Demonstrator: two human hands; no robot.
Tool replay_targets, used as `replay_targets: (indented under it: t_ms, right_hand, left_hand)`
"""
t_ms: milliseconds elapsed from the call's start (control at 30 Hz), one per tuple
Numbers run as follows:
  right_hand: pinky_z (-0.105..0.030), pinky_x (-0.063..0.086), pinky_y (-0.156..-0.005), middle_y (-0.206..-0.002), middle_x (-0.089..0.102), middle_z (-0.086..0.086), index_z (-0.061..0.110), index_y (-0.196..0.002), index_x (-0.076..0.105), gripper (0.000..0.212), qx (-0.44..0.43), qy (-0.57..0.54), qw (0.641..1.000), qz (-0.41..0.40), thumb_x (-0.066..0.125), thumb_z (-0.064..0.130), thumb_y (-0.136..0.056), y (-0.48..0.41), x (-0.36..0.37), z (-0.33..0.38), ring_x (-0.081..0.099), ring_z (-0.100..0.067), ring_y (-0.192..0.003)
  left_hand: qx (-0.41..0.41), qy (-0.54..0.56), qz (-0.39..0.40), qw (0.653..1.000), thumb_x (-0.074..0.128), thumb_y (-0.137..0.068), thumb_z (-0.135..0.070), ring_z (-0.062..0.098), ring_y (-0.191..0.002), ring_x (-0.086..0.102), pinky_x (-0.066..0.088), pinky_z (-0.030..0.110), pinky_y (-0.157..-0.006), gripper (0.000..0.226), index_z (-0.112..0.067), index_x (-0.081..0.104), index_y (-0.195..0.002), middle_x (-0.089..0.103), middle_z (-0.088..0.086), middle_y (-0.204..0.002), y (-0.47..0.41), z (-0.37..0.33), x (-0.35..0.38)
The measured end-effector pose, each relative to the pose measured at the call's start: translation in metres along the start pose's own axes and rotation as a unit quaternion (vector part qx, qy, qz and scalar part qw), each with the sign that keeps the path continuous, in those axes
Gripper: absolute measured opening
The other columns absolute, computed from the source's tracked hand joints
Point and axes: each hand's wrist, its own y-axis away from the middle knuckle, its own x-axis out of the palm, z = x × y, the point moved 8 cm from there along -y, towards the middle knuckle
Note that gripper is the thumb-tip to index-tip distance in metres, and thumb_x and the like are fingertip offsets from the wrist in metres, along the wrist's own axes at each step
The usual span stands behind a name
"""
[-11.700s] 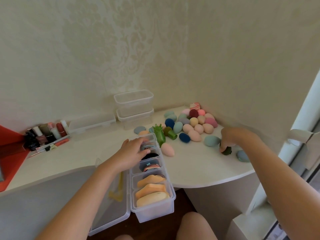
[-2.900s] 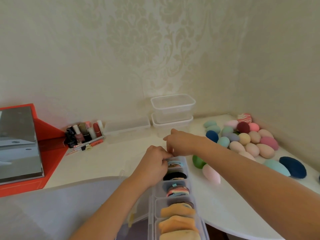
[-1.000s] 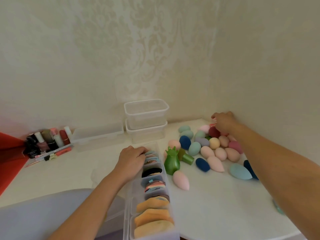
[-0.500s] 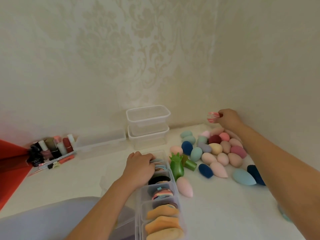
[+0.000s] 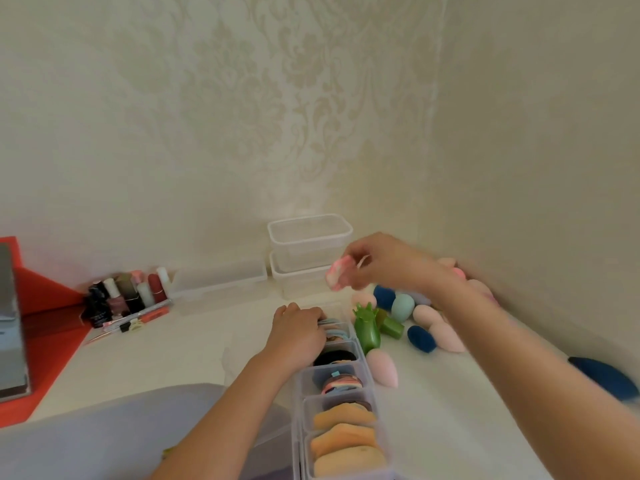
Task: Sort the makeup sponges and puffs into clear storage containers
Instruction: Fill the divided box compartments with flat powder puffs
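Note:
A long clear divided container [image 5: 370, 382] runs toward me, its sections filled with flat puffs in orange, pink, blue and black. My left hand [image 5: 298, 332] rests with curled fingers on the puffs in its far section. My right hand [image 5: 384, 259] hovers above the table and pinches a pink-and-white marbled sponge [image 5: 341, 277]. Below it lies a heap of egg-shaped sponges [image 5: 429, 318] in pink, teal and dark blue. One pink sponge [image 5: 382, 368] lies alone beside the container.
Two stacked clear tubs [image 5: 308, 251] stand against the back wall, a low clear tray [image 5: 218, 282] to their left. Nail polish bottles [image 5: 126, 296] cluster further left near a red box [image 5: 41, 317]. A green cactus-shaped holder [image 5: 367, 329] stands beside the divided container.
My right hand has lifted the marbled sponge out of the corner heap and carried it left toward the divided container. My left hand has stayed on the far section.

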Motion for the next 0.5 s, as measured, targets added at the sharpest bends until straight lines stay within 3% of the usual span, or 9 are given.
replay_targets:
  t_ms: [67, 100, 200, 233, 300, 367, 500]
  right_hand:
    - [-0.022, 0.040, -0.055, -0.077, 0.063, -0.004, 0.016, -0.066, 0.054, 0.022, -0.022, 0.186, 0.981, -0.041, 0.065, 0.018, -0.085, -0.003, 0.022, 0.013, 0.059, -0.019, -0.069]
    - [-0.025, 0.036, -0.054, -0.080, 0.062, -0.008, 0.015, -0.066, 0.052, 0.022, -0.016, 0.223, 0.974, -0.042, 0.059, 0.015, -0.087, -0.008, 0.034, 0.013, 0.055, -0.021, -0.071]
    - [-0.026, 0.038, -0.068, -0.102, 0.065, -0.013, 0.005, -0.095, 0.063, 0.015, 0.037, 0.304, 0.952, -0.011, 0.049, 0.002, -0.089, -0.022, 0.060, -0.001, 0.058, -0.024, -0.087]
    - [-0.027, 0.040, -0.070, -0.102, 0.065, -0.013, 0.004, -0.093, 0.062, 0.014, 0.057, 0.318, 0.946, -0.008, 0.049, 0.001, -0.088, -0.027, 0.063, -0.010, 0.060, -0.024, -0.089]
    - [-0.023, 0.039, -0.061, -0.079, 0.061, -0.011, 0.009, -0.067, 0.049, 0.023, 0.062, 0.319, 0.945, -0.030, 0.048, 0.006, -0.089, -0.032, 0.059, -0.014, 0.057, -0.023, -0.072]
    - [-0.022, 0.026, -0.046, -0.056, 0.040, -0.005, 0.012, -0.053, 0.033, 0.041, 0.057, 0.310, 0.948, -0.048, 0.048, 0.016, -0.091, -0.035, 0.058, -0.017, 0.037, -0.015, -0.050]
    - [-0.019, 0.021, -0.043, -0.054, 0.033, 0.000, 0.014, -0.054, 0.032, 0.044, 0.041, 0.347, 0.937, -0.023, 0.053, 0.015, -0.092, -0.042, 0.068, -0.023, 0.029, -0.009, -0.047]
  left_hand:
    - [-0.008, -0.008, 0.002, 1.000, 0.034, -0.092, -0.012, 0.026, -0.112, 0.043, 0.028, 0.035, -0.098, 0.036, -0.018, 0.056, -0.120, 0.059, 0.009, -0.117, 0.000, 0.000, 0.000]
    - [-0.014, -0.011, 0.001, 1.000, 0.033, -0.092, -0.012, 0.026, -0.113, 0.043, 0.028, 0.036, -0.100, 0.036, -0.018, 0.056, -0.120, 0.059, 0.009, -0.119, -0.001, 0.000, 0.000]
    - [-0.030, -0.027, -0.015, 0.999, 0.032, -0.093, -0.011, 0.026, -0.114, 0.046, 0.031, 0.035, -0.099, 0.037, -0.016, 0.056, -0.121, 0.059, 0.009, -0.121, 0.000, 0.000, -0.001]
    - [-0.032, -0.031, -0.021, 0.999, 0.032, -0.093, -0.011, 0.026, -0.114, 0.046, 0.032, 0.033, -0.098, 0.038, -0.017, 0.057, -0.121, 0.060, 0.009, -0.120, 0.000, -0.001, -0.001]
    - [-0.034, -0.033, -0.031, 0.998, 0.034, -0.093, -0.010, 0.024, -0.111, 0.048, 0.033, 0.031, -0.094, 0.038, -0.019, 0.060, -0.119, 0.062, 0.007, -0.117, 0.000, -0.001, -0.002]
    - [-0.037, -0.030, -0.037, 0.998, 0.035, -0.093, -0.011, 0.023, -0.108, 0.050, 0.034, 0.030, -0.092, 0.036, -0.021, 0.061, -0.116, 0.063, 0.006, -0.114, 0.001, -0.001, -0.003]
    - [-0.036, -0.040, -0.042, 0.998, 0.034, -0.093, -0.011, 0.024, -0.108, 0.050, 0.035, 0.031, -0.092, 0.037, -0.019, 0.059, -0.119, 0.062, 0.008, -0.114, 0.000, -0.002, -0.004]
